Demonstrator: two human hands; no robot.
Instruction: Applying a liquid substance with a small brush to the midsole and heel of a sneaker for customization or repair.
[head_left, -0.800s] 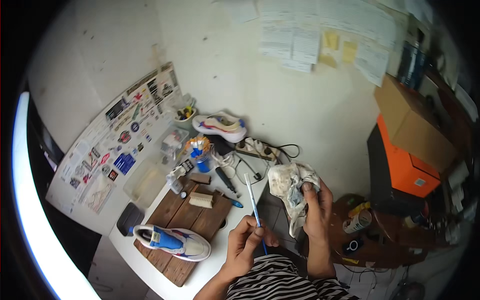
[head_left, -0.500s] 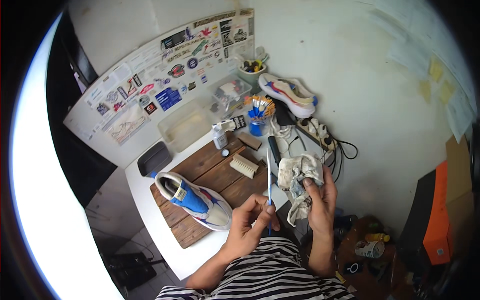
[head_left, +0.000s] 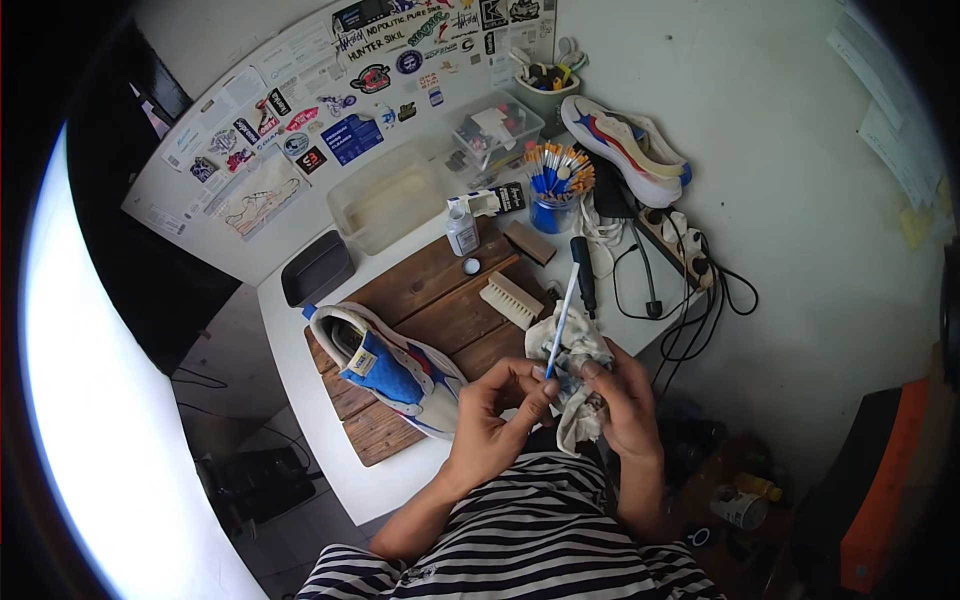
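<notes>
Pinched in the fingers of my left hand (head_left: 497,415) is a slim blue-and-white paintbrush (head_left: 567,315), pointing up and away from me. My right hand (head_left: 630,400) grips a crumpled, stained white rag (head_left: 578,422), its thumb on top. The rag lies right behind and beside the brush; whether they touch I cannot tell. Left of my hands, a white, blue and red sneaker (head_left: 425,385) rests on a brown wooden board (head_left: 375,437). Farther back on the board are a pale-bristled scrub brush (head_left: 511,300), an open small bottle (head_left: 462,232) and its cap (head_left: 471,266).
A jar of paintbrushes (head_left: 553,213) and a second sneaker (head_left: 630,155) stand at the back right. Near them lie a black-handled tool (head_left: 583,270) and a power strip (head_left: 675,245) with cables. A dark tray (head_left: 317,270) and clear tub (head_left: 385,200) sit behind the board.
My right hand has brought the rag left, close to the paintbrush. The brush now leans more to the right. The whole view has shifted and come nearer the table.
</notes>
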